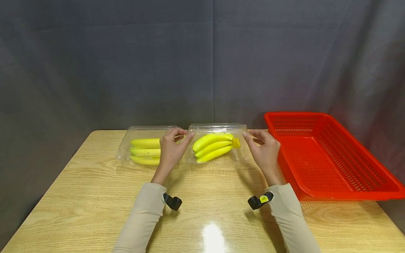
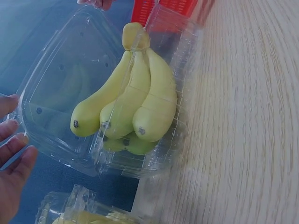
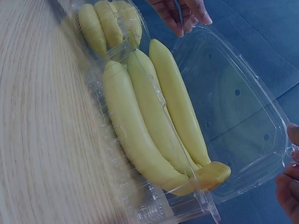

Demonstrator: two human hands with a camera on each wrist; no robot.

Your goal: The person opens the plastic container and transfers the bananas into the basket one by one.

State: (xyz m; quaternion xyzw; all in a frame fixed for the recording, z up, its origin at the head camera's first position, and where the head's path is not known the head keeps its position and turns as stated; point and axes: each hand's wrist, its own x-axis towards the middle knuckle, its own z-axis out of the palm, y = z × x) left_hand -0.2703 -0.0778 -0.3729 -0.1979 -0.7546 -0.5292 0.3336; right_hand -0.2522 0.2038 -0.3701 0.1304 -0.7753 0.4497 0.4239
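Note:
A clear plastic clamshell container stands near the table's back edge, a bunch of yellow bananas lying in its base. Its lid is raised at the back. My left hand pinches the lid's left side between thumb and fingers. On the opposite side, my right hand pinches the lid in the same way. Both hands show at the lid's corners in the right wrist view, where the banana stem points towards the right hand's side.
Just left stands a second clear container with several bananas inside, partly behind my left hand. A red perforated plastic basket occupies the table's right side. Behind the wooden table hangs a dark grey curtain.

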